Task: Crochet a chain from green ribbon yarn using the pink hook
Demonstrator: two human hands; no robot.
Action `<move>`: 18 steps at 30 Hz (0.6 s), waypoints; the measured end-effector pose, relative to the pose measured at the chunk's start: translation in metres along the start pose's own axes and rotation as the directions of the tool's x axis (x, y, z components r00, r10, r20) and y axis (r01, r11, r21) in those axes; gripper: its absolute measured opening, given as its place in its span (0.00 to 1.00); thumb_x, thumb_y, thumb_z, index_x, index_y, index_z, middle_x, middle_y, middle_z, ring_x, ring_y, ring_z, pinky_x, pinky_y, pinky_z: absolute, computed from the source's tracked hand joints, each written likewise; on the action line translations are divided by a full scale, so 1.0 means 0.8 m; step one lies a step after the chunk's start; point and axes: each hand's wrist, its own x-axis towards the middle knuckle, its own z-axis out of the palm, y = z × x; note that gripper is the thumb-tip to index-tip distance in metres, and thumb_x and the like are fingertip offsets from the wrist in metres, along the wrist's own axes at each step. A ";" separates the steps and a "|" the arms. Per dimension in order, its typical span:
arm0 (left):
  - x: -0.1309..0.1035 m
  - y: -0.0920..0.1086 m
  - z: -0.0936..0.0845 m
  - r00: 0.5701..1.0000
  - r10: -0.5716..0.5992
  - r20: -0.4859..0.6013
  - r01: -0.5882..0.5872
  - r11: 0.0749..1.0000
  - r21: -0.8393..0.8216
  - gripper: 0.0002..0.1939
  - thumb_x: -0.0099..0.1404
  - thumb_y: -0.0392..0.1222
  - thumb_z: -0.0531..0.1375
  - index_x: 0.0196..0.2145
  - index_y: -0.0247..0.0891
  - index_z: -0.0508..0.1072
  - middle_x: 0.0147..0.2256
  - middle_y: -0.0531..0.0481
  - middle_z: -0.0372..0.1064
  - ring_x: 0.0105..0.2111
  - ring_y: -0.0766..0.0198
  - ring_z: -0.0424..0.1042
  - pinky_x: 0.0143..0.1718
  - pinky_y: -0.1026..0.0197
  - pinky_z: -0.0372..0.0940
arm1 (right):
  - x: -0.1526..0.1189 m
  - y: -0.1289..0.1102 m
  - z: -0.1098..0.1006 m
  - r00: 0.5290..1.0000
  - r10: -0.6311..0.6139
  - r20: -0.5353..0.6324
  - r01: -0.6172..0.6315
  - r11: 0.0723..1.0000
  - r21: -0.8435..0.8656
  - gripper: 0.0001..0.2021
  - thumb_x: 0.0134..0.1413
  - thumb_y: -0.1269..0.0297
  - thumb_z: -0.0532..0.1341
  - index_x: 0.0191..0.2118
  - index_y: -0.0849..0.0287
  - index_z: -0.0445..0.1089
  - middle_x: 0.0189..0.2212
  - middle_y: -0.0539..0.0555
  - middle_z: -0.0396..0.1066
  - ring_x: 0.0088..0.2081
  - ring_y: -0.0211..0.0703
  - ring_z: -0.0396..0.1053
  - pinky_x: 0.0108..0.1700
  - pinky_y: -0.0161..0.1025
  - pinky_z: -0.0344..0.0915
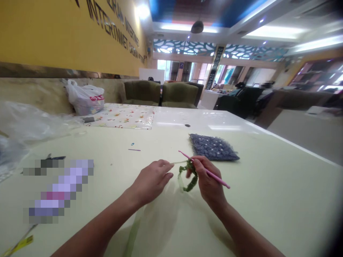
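Observation:
My right hand [210, 180] is closed round a pink crochet hook [218, 179], whose tip points up and left. The same hand pinches a ring of green crochet work [190, 185], which hangs below its fingers. From the work a strand of thin green ribbon [179, 163] runs left to my left hand [154, 180], pinched between its fingers. More of the pale green ribbon [132, 232] trails under my left forearm toward the near edge. Beyond my right hand lies a dark grey-blue crocheted square [213, 147] dotted with white beads.
A thin purple hook [134, 150] and a small blue ring [132, 144] lie ahead of my left hand. Dark scissors [56, 157], a blurred-out purple item [61, 189] and clear plastic [34, 123] are at left. Farther back stand a white bag [87, 100] and green armchairs [179, 93].

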 end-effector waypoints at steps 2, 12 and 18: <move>0.000 0.006 0.000 0.999 0.030 0.027 -0.030 0.999 -0.024 0.17 0.65 0.46 0.57 0.50 0.45 0.76 0.50 0.43 0.71 0.50 0.50 0.68 0.54 0.52 0.56 | 0.000 0.004 0.002 0.996 0.087 -0.022 -0.083 0.987 0.137 0.10 0.60 0.56 0.59 0.34 0.57 0.68 0.17 0.43 0.55 0.17 0.32 0.53 0.18 0.31 0.51; 0.000 0.027 -0.035 0.999 0.014 0.042 0.012 0.828 -0.561 0.10 0.64 0.43 0.59 0.40 0.44 0.80 0.55 0.45 0.68 0.58 0.49 0.61 0.58 0.45 0.55 | 0.011 -0.003 -0.008 0.989 0.149 0.015 -0.142 0.904 0.403 0.10 0.56 0.58 0.63 0.31 0.59 0.68 0.15 0.40 0.44 0.16 0.27 0.39 0.17 0.30 0.38; -0.002 0.053 -0.081 0.988 -0.143 -0.053 -0.015 0.253 -0.967 0.12 0.64 0.39 0.56 0.42 0.46 0.77 0.38 0.50 0.75 0.40 0.61 0.72 0.45 0.55 0.68 | 0.032 -0.036 -0.032 0.979 0.101 -0.177 -0.017 0.907 0.422 0.09 0.53 0.63 0.65 0.28 0.59 0.67 0.15 0.40 0.47 0.15 0.25 0.41 0.15 0.28 0.38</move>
